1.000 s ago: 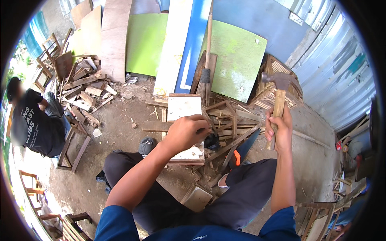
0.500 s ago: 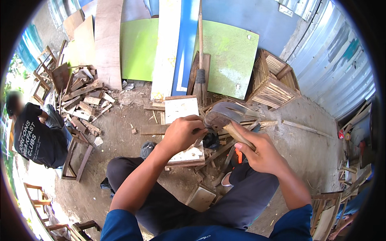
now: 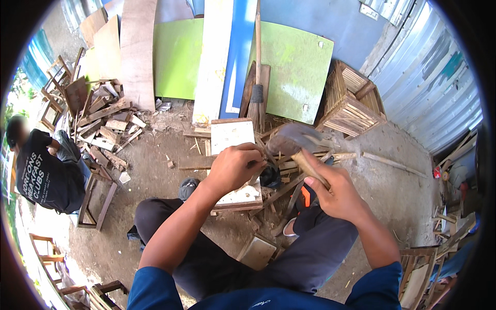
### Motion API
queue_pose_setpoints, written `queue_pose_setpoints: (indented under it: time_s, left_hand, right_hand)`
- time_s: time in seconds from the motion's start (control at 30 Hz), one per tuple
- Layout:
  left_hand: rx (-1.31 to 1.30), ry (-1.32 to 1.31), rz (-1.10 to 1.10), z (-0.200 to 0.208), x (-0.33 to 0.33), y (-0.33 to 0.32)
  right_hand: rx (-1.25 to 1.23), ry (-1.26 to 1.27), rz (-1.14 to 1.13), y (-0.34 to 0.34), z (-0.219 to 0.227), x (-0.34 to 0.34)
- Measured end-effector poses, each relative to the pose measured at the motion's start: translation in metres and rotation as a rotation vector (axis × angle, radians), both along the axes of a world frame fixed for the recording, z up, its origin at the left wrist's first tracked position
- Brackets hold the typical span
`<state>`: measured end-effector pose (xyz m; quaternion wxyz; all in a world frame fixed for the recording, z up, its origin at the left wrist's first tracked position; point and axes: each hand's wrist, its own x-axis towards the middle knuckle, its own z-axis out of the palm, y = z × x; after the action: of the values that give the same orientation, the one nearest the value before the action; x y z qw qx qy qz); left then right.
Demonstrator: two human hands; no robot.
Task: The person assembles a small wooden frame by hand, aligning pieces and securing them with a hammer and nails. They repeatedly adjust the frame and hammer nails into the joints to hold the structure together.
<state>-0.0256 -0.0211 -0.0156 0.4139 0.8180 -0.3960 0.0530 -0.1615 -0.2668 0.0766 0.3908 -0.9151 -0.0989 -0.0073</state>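
Observation:
My right hand (image 3: 338, 194) is wrapped round the wooden handle of a claw hammer (image 3: 310, 168). Its metal head, slightly blurred, hangs just right of my left fingertips. My left hand (image 3: 237, 168) is closed in a pinch above a white-topped wooden bench (image 3: 231, 135); whatever sits between its fingers is too small or hidden to make out. Both hands are over the bench between my knees.
Scrap wood (image 3: 111, 113) is heaped at the far left, near a seated person (image 3: 49, 173) by a wooden frame (image 3: 97, 201). A broom (image 3: 257, 103) leans against green boards (image 3: 294, 72). A slatted wooden piece (image 3: 354, 101) stands far right. Sticks lie beside the bench.
The hammer head has risen a little and tilted, now blurred by motion. My left hand keeps its pinch in nearly the same place.

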Motion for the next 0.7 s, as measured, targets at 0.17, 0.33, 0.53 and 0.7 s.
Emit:
queue_pose_setpoints:
  time_s: [0.17, 0.33, 0.53, 0.7]
  left_hand:
    - [0.016, 0.039, -0.01, 0.002, 0.0, 0.0]
    - [0.034, -0.031, -0.062, 0.006, 0.002, 0.003]
    - [0.324, 0.029, 0.062, 0.01, -0.001, 0.004]
    - [0.393, 0.032, 0.075, 0.017, 0.0, 0.003]
  right_hand:
    - [0.043, -0.173, 0.023, 0.0, -0.008, -0.003]
    - [0.075, -0.024, -0.018, -0.001, -0.018, -0.008]
    - [0.108, -0.024, -0.05, -0.005, -0.019, -0.011]
    - [0.013, -0.021, -0.027, -0.011, -0.004, -0.012]
